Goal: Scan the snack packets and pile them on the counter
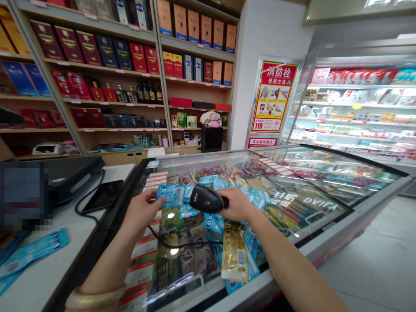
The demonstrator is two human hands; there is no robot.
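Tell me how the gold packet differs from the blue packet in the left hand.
The gold packet is metallic gold, the blue packet light blue. The gold packet lies on other packets; the left hand holds the blue packet. The gold packet runs up the view, the blue packet across it. Both look flat.

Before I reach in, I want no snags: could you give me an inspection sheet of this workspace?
Surface: glass freezer top, with lights reflected; pale counter at left.
Things: blue packet in left hand; black handheld scanner in right hand.
Clutter: loose blue packets and gold packet on the glass; phone on the counter.
Grip: left fingers pinch the packet's end; right hand closed around the scanner handle.
Cables: black cord on the glass; another stretch beside the phone, any link hidden behind the left forearm.
Surroundings: stocked shelves, fire-hydrant sign, refrigerated display.
People: no one else seen.
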